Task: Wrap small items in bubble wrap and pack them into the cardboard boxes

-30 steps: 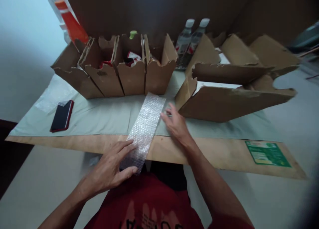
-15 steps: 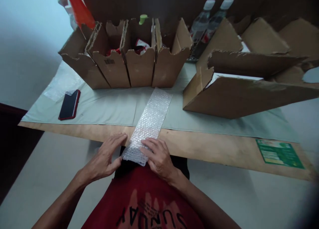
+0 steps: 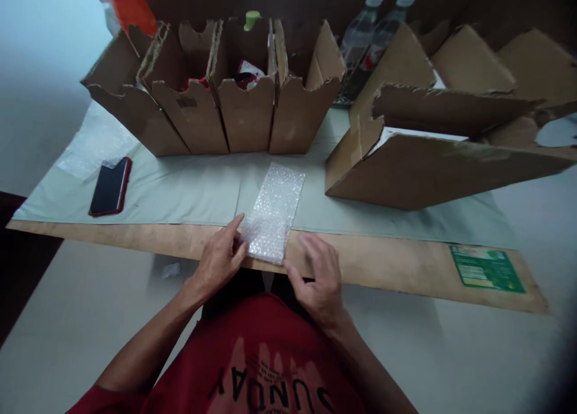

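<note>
A flat strip of clear bubble wrap [image 3: 274,213] lies on the table, running from the green cloth onto the bare wooden front edge. My left hand [image 3: 220,258] rests beside the wrap's left edge, index finger stretched forward and thumb close to the near left corner. Its fingers are apart and no grip on the sheet shows. To the right of the wrap, my right hand [image 3: 321,279] hovers over the table's front edge, thumb and fingers spread, holding nothing. Its fingertips are slightly blurred.
Upright cardboard holders [image 3: 246,116] stand in a row at the back, with a larger cardboard box [image 3: 433,173] at right. Two bottles [image 3: 363,35] stand between them. A phone [image 3: 110,187] and loose bubble wrap [image 3: 97,140] lie left; a green card [image 3: 487,268] lies right.
The bubble wrap's near end no longer hangs past the table edge, and the strip looks shorter. My right hand has come off it to the right; my left hand moved forward and right.
</note>
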`<state>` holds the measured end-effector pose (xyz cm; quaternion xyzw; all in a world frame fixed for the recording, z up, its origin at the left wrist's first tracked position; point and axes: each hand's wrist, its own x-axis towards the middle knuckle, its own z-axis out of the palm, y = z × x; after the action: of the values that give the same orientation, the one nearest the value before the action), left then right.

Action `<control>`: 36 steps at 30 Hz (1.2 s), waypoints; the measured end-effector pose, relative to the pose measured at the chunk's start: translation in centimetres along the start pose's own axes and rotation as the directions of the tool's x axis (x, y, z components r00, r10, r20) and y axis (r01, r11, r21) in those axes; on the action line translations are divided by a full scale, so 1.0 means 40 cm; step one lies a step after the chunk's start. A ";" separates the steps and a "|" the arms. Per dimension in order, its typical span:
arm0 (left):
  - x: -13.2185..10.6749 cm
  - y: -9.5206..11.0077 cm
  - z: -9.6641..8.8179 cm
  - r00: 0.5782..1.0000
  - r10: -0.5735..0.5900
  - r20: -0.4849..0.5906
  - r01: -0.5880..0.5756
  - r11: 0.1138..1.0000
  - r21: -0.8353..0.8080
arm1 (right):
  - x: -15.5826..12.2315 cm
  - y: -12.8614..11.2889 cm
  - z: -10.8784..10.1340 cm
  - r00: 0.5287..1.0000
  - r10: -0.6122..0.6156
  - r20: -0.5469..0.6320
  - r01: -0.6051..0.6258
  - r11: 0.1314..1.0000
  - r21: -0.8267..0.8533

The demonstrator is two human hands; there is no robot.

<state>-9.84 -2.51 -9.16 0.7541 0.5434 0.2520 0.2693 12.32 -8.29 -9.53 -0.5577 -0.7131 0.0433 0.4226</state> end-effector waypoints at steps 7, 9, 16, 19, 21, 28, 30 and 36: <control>-0.004 -0.009 -0.004 0.987 0.141 -0.074 -0.128 0.979 0.158 | 0.004 -0.007 0.037 0.949 -0.127 0.290 0.147 0.988 -0.050; -0.018 -0.006 -0.021 0.969 0.232 -0.085 -0.216 0.963 0.163 | 0.008 -0.004 0.045 0.964 -0.109 0.242 0.118 0.993 -0.023; -0.037 0.009 -0.031 0.939 0.344 0.022 -0.345 0.938 0.030 | 0.022 0.001 0.027 0.960 0.086 0.265 -0.135 0.976 0.173; -0.003 0.010 -0.004 0.971 0.237 -0.014 -0.236 0.970 0.054 | 0.028 0.002 0.009 0.988 0.106 0.112 -0.116 0.990 0.080; 0.021 0.008 0.011 0.972 0.234 -0.026 -0.230 0.967 0.107 | 0.030 0.002 0.000 0.997 0.019 0.081 -0.021 1.000 0.019; 0.017 0.006 0.004 0.955 0.287 -0.078 -0.273 0.949 0.157 | 0.037 0.027 0.029 0.956 -0.072 0.284 0.087 0.996 -0.037; 0.003 0.012 -0.009 0.928 0.371 -0.030 -0.365 0.923 0.124 | 0.038 0.033 0.030 0.966 -0.027 0.258 0.021 0.999 0.026; 0.046 0.019 0.004 0.938 0.339 0.066 -0.343 0.938 0.053 | 0.038 0.034 0.000 0.976 0.053 0.212 -0.048 0.998 -0.032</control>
<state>-8.68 -1.00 -8.60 0.8518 0.4045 0.2564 0.2123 13.32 -6.53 -9.39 -0.5734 -0.7404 0.1039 0.3350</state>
